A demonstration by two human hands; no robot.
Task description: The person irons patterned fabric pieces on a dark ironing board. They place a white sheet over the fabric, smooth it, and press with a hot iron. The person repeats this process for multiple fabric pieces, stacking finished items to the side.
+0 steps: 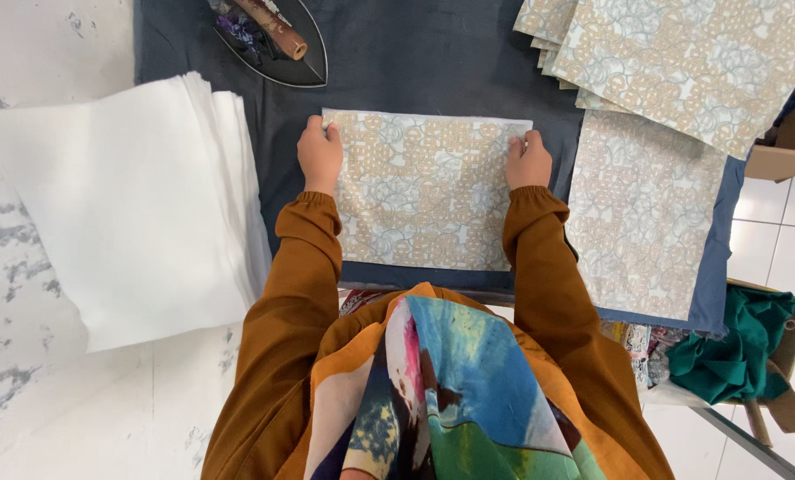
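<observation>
A rectangular piece of patterned cloth [424, 188], beige and pale blue, lies flat on a dark grey padded board [433, 62]. My left hand [319, 155] pinches its far left corner. My right hand [527, 160] pinches its far right corner. Both arms wear rust-brown sleeves, and a colourful scarf hangs below them.
A thick stack of white sheets [131, 204] lies to the left. An iron [273, 40] rests at the far edge of the board. Several more patterned pieces [682, 62] are piled at the far right, one piece [646, 213] lies flat beside my right arm, and green cloth [735, 351] fills a box below.
</observation>
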